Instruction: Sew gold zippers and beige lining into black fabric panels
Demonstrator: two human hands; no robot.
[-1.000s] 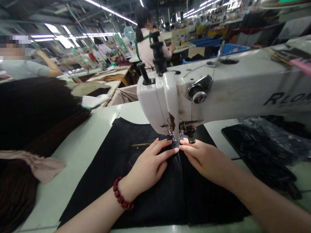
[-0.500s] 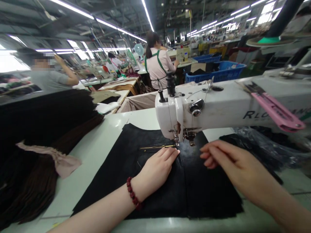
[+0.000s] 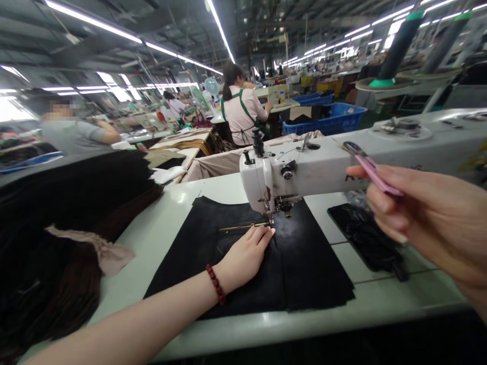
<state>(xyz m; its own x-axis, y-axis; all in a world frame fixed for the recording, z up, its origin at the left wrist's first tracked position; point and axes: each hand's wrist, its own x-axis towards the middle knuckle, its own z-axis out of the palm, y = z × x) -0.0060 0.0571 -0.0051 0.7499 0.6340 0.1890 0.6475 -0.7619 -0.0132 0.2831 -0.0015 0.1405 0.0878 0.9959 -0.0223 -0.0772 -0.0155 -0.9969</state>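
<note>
Pressing down on a flat black cloth piece (image 3: 315, 268), the left hand (image 3: 245, 256) lies just below a thin gold metal zip (image 3: 243, 225). Its fingers are pressed together and point toward the needle of the big white sewing machine (image 3: 289, 170). The cloth lies on a white table (image 3: 160, 238), right under that machine. The right hand (image 3: 429, 213) is up in the air to the right of the machine, with its fingers curled and pinching small pink-handled metal snips (image 3: 375, 172). This step looks like sewing the zip onto the cloth, and the next move seems to call for a small snip near the needle. I count two hands, one zip, one pair of snips and one machine. One red bead bracelet (image 3: 216, 284) circles the left wrist. Beyond the machine are one person in a green apron (image 3: 241, 109) and one in a grey shirt (image 3: 72, 134).
</note>
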